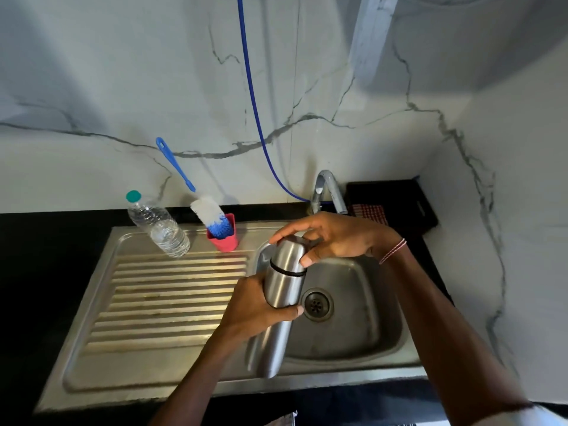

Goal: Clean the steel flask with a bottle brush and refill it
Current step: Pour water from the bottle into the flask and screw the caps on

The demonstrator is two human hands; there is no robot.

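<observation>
- left hand (pixel 249 305) is wrapping the steel flask (pixel 284 289) mid-body, holding it above the sink (pixel 368 318)
- its long axis is running near-to-far, cap (pixel 290 250) at the far end
- right hand (pixel 335 238) is pinching that cap, looks ready for unscrewing

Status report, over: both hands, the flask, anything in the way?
Left hand grips flask over sink. Right hand pinches cap, still on. Bottle brush waits in red cup. Nothing blocking.

A home kitchen: a stainless steel sink (pixel 362 321), ribbed steel drainboard (pixel 166 299) on its left, is set in a black countertop (pixel 46 272), with a chrome tap (pixel 327 192) at its far edge, white grey-veined marble-look walls (pixel 123 87) behind, and a blue-handled bottle brush (pixel 207 210) in a red plastic cup (pixel 229 241).
</observation>
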